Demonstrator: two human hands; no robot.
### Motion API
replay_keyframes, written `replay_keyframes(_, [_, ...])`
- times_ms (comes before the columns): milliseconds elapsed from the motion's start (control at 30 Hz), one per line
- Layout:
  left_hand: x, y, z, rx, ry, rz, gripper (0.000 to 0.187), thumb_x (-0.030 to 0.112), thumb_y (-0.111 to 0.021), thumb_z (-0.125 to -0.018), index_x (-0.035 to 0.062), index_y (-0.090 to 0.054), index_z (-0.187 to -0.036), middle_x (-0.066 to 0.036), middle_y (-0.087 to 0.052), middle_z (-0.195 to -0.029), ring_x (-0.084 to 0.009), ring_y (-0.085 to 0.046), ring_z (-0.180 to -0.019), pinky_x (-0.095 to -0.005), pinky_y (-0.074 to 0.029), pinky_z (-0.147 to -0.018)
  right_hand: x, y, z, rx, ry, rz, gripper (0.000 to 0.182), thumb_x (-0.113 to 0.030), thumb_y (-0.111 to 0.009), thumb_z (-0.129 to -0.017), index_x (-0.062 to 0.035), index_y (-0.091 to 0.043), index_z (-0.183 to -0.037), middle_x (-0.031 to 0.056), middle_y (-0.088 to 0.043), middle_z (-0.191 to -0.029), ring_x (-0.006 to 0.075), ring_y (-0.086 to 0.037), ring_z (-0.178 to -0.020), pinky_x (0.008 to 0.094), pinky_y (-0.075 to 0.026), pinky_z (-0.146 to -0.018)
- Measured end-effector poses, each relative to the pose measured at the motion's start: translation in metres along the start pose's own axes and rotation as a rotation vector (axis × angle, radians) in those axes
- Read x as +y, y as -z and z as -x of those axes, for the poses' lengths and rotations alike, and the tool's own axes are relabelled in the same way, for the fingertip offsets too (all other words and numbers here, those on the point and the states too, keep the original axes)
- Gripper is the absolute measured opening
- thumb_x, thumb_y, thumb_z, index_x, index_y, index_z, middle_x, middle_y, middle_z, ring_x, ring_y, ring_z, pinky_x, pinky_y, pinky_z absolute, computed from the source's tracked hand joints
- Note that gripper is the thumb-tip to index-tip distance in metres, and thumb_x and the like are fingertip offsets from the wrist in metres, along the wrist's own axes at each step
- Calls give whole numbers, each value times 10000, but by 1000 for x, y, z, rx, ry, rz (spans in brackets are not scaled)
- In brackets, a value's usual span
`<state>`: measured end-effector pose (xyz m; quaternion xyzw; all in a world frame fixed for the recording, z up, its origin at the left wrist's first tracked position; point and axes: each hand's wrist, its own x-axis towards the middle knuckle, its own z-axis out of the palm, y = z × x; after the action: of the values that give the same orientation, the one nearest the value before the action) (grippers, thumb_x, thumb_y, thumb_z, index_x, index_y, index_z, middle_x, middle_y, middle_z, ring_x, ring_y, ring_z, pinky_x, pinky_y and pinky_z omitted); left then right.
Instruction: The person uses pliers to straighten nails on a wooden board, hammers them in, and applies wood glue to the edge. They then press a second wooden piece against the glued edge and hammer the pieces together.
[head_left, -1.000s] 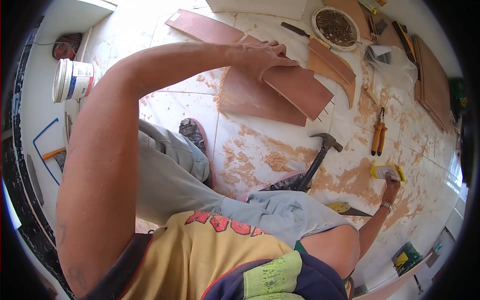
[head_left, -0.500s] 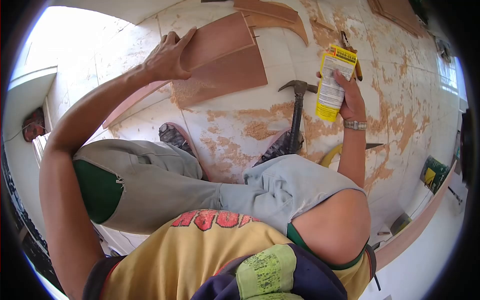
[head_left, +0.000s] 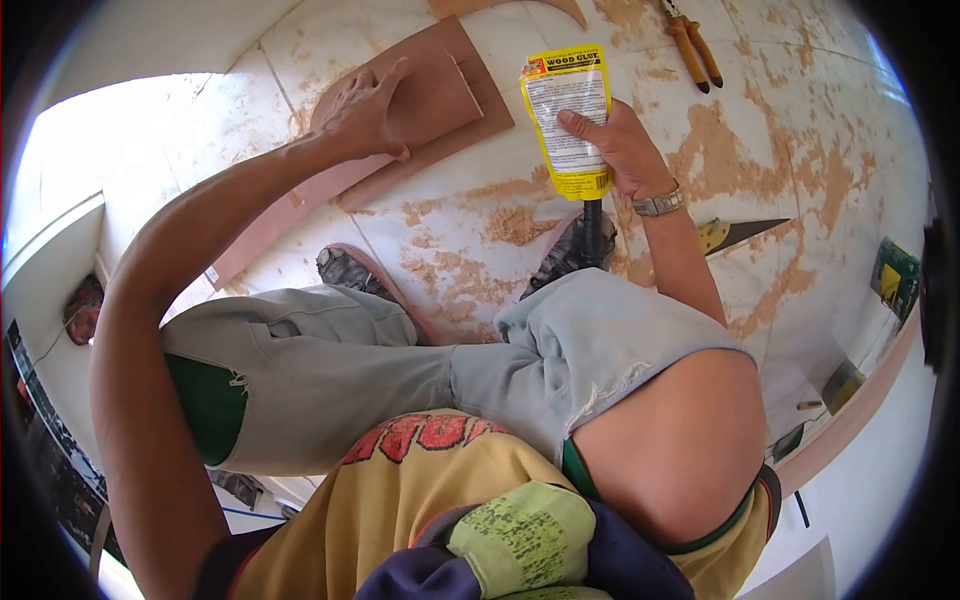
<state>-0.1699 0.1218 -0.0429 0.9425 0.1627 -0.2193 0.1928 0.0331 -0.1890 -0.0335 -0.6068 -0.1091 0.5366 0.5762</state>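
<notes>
My left hand point(head_left: 362, 120) lies with its fingers spread on a reddish-brown wooden board point(head_left: 440, 92). That board rests on a second, similar board point(head_left: 492, 112), which shows along its upper and right sides. Thin nail-like points show near the upper board's right end. My right hand point(head_left: 637, 150) grips a yellow and white pouch of wood glue point(head_left: 570, 115), thumb across its printed front. The pouch is held above the floor. Below it shows the dark handle of a hammer point(head_left: 592, 228); the pouch hides the hammer's head.
Orange-handled pliers point(head_left: 692, 50) lie at the upper right. A yellow-handled saw point(head_left: 742, 236) is right of my right wrist. A curved wooden piece point(head_left: 530, 8) is at the top edge. Sawdust point(head_left: 520, 225) patches the tiled floor point(head_left: 420, 180). A green box point(head_left: 893, 275) stands far right.
My right hand has moved left with the glue pouch, which now covers the hammer's head. The boards under my left hand have turned and shifted left. The view has shifted too.
</notes>
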Motion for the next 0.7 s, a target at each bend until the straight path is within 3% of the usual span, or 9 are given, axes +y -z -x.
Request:
replay_keyframes(67, [-10,-5,-6,114,-118,-34,1106,372,-929,-652,69,-374,-1559,-220,-523,-1446,-404,-527,-1297,-464,-431,-1090,-1,0,4,6,-2,26,449,-252,-784,-931,29,-642,-1251,132,-750,-1121,166,-741,-915,296,-593,-776])
replay_keyframes(167, [10,26,3,-206,15,211,852,320,-919,-675,18,-572,-1392,-168,-639,-1300,-331,-609,-1195,-430,-483,-1013,0,-3,12,13,16,20,423,-254,-770,-943,30,-653,-1233,126,-756,-1099,150,-742,-869,277,-588,-732])
replay_keyframes(267, [21,28,13,-68,-38,67,704,279,-902,-710,6,-634,-1301,-172,-684,-1191,-299,-653,-1115,-394,-506,-972,-6,-5,15,-22,30,50,387,-248,-754,-956,25,-662,-1214,117,-761,-1071,126,-735,-828,265,-580,-701])
replay_keyframes(367, [20,31,14,-66,45,278,671,280,-878,-749,-2,-626,-1304,-178,-690,-1196,-282,-662,-1092,-391,-506,-974,-7,-8,11,-58,50,53,368,-246,-744,-963,21,-667,-1205,109,-765,-1044,104,-724,-791,253,-569,-676])
replay_keyframes(467, [14,46,8,-195,-21,338,626,273,-842,-808,-27,-609,-1305,-159,-704,-1180,-274,-665,-1075,-393,-502,-978,-8,-13,2,-62,88,59,363,-238,-746,-961,22,-674,-1204,99,-769,-1022,89,-712,-765,236,-555,-655])
replay_keyframes(567, [4,49,9,-182,-117,652,616,366,-780,-882,-44,-598,-1304,-131,-707,-1155,-229,-660,-1056,-367,-505,-959,-15,-15,4,-48,86,136,355,-221,-748,-956,17,-682,-1211,93,-771,-1015,81,-707,-757,225,-545,-639])
replay_keyframes(700, [6,69,10,-366,-72,826,688,530,-714,-909,-38,-603,-1281,-95,-696,-1108,-151,-635,-1026,-306,-499,-904,-19,-10,8,-66,73,93,336,-201,-751,-951,10,-693,-1206,97,-774,-1019,82,-712,-764,225,-546,-636])
